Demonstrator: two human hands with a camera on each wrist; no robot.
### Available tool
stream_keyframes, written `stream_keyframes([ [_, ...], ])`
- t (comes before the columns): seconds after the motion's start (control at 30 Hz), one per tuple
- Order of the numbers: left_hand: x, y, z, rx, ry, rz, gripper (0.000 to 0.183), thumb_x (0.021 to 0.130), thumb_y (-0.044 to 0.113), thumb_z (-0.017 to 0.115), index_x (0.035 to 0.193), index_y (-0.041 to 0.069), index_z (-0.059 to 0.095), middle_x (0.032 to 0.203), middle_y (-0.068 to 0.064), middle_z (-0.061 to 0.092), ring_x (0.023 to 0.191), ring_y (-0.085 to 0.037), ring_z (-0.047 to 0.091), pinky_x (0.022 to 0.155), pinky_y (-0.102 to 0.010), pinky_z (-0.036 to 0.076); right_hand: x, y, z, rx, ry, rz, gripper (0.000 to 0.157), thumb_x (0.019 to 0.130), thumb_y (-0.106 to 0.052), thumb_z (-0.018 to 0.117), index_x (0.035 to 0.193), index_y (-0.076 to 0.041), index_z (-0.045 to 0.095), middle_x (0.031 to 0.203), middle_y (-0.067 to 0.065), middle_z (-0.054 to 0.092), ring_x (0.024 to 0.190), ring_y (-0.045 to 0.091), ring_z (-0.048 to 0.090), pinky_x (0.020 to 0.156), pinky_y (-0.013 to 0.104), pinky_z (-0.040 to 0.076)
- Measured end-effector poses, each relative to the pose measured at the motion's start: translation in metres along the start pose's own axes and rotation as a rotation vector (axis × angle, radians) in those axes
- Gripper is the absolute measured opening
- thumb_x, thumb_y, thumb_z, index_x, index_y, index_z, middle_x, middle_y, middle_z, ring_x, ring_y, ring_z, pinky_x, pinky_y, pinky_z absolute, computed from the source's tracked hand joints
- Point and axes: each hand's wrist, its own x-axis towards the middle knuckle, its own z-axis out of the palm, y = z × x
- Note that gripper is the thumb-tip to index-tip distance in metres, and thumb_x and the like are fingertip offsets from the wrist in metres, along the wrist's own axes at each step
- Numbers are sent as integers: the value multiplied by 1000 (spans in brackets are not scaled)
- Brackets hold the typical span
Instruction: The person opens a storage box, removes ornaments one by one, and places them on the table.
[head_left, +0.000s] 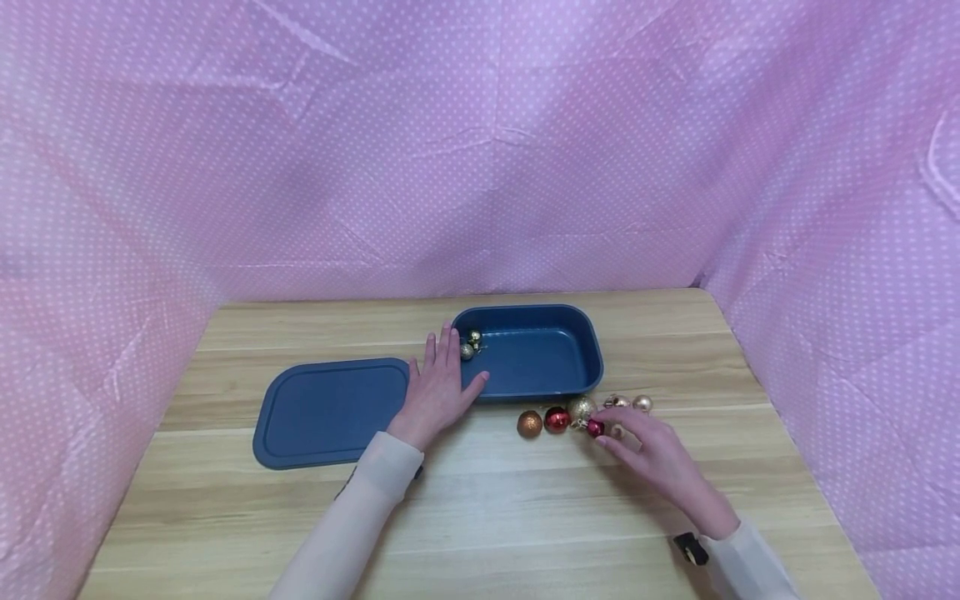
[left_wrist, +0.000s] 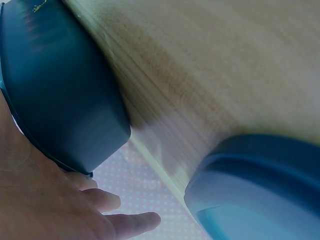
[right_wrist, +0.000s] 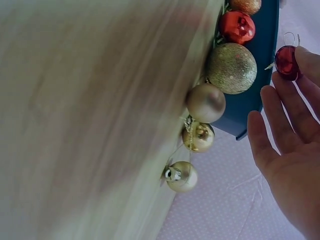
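Right hand [head_left: 645, 454] pinches small red bauble [head_left: 595, 428]; blue box [head_left: 573, 321] lies at its 11 o'clock, long axis left-right. Left hand [head_left: 438, 392] open, flat on box's near-left rim.

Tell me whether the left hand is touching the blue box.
Touching. The head view shows the left hand resting on the near left corner of the blue box, fingers over its rim; the left wrist view shows the palm against its wall.

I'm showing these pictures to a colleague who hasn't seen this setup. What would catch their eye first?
The dark blue box mid-table, its lid lying flat to its left. Then the cluster of baubles in front of the box, where the right hand pinches a small red bauble. The left hand rests on the box's near-left corner.
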Motion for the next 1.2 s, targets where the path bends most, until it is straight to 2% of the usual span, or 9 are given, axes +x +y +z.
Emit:
stream_keyframes([
  [0.67, 0, -1, 1, 18, -5, 5, 95, 103, 65, 42, 166, 4, 6, 174, -12, -1, 159, -38, 4, 119, -70, 15, -5, 4, 2, -6, -27, -52, 43, 73, 1, 87, 113, -5, 73, 108, 4, 75, 96, 23, 72, 81, 39, 60],
  [1.0, 0, 0, 1, 16, -10, 5, 94, 104, 64, 43, 166, 4, 6, 174, -12, 1, 159, -36, -1, 119, -70, 14, -8, 6, 5, -16, -55, -57, 41, 74, -1, 87, 113, -5, 73, 110, 5, 74, 100, 24, 71, 84, 42, 60],
  [1.2, 0, 0, 0, 20, 0, 6, 94, 104, 64, 43, 166, 4, 7, 174, -13, 2, 159, -38, 3, 119, -70, 15, -7, 8, 5, -47, -57, -75, 39, 73, -3, 88, 110, -6, 75, 109, 3, 73, 98, 21, 70, 83, 41, 60],
])
